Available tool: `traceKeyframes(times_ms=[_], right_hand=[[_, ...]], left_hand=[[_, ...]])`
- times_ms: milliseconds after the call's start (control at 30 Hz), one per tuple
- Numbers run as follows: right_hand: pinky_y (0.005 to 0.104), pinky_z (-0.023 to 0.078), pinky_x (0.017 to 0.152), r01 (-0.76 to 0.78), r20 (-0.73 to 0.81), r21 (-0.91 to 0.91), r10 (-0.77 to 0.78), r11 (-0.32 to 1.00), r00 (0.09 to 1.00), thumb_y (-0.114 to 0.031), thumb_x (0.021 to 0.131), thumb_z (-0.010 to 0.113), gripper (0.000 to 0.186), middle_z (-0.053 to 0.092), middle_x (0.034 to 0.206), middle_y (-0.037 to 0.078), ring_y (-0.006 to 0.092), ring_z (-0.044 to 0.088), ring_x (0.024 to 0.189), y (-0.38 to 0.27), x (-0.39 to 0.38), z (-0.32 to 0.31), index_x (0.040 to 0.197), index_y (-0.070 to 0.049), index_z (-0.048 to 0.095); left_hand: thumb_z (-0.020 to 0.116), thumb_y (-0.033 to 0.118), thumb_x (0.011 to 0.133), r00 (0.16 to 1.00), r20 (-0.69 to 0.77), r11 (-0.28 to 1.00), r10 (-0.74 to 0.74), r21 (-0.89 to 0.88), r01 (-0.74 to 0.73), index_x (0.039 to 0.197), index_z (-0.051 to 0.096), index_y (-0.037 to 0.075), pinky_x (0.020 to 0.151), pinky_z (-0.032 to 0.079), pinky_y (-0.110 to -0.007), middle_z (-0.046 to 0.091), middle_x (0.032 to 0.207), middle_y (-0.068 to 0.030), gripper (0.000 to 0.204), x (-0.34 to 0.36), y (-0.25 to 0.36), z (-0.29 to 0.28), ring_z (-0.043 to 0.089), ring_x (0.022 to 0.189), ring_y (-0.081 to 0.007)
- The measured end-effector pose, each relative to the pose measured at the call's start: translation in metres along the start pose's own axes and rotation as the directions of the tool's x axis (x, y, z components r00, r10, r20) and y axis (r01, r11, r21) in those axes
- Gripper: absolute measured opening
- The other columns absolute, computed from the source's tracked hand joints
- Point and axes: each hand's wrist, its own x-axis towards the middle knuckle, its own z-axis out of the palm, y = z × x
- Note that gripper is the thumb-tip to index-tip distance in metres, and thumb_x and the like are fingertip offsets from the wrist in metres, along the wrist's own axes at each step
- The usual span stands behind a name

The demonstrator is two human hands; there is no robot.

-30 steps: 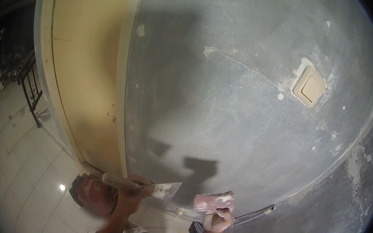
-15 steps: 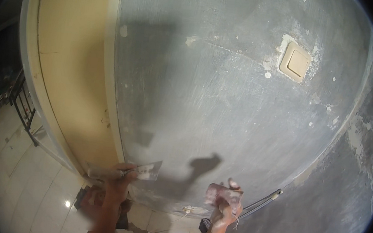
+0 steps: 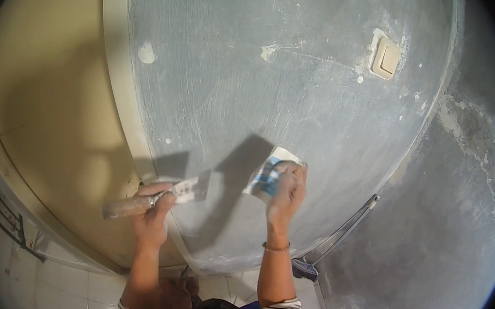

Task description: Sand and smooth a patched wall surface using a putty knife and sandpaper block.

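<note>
My left hand (image 3: 154, 220) is closed round a putty knife (image 3: 128, 208), its worn handle pointing left and its blade smeared with white filler. The blade sits in front of the wall by the door frame; I cannot tell if it touches. My right hand (image 3: 289, 190) grips a white-and-blue flat piece, like a folded sheet (image 3: 265, 179), at or close to the grey wall (image 3: 229, 98). It is slightly blurred, and its far face is hidden. White filler patches (image 3: 147, 53) dot the wall above.
A cream light switch (image 3: 385, 58) sits at the upper right. A yellowish door (image 3: 30, 101) with a pale frame (image 3: 114, 38) stands at left. In the right corner leans a long-handled broom (image 3: 305, 270). White floor tiles (image 3: 64, 292) lie below.
Both hands have risen from low down; the right has brought the sheet up to the wall, showing its white-and-blue side instead of a pinkish one. The view has shifted, showing more of the door.
</note>
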Motion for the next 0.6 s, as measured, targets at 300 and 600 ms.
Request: traceKeyframes(times_ms=[300, 600], right_hand=[[0.0387, 0.046, 0.064, 0.123, 0.009, -0.576, -0.145, 0.808, 0.989, -0.028, 0.062, 0.082, 0.054, 0.051, 0.086, 0.014, 0.0298, 0.053, 0.078, 0.019, 0.020, 0.048, 0.096, -0.003, 0.048], [0.0295, 0.051, 0.058, 0.200, 0.122, -0.552, -0.159, 0.810, 0.980, -0.014, 0.063, 0.082, 0.055, 0.063, 0.080, 0.013, 0.0234, 0.063, 0.065, 0.026, 0.022, 0.031, 0.103, -0.002, 0.046]], left_hand=[[0.069, 0.010, 0.079, 0.999, 0.031, 0.996, -0.016, -0.090, 0.019, 0.098, 0.059, 0.000, 0.077, 0.045, -0.024, 0.060, 0.096, -0.0070, 0.024, 0.043, -0.008, 0.026, 0.054, 0.086, -0.0121], [0.068, 0.008, 0.080, 0.998, 0.046, 0.996, 0.051, -0.077, -0.047, 0.096, 0.060, 0.001, 0.076, 0.045, -0.024, 0.061, 0.095, -0.0083, 0.020, 0.053, -0.022, 0.035, 0.055, 0.085, -0.0134]])
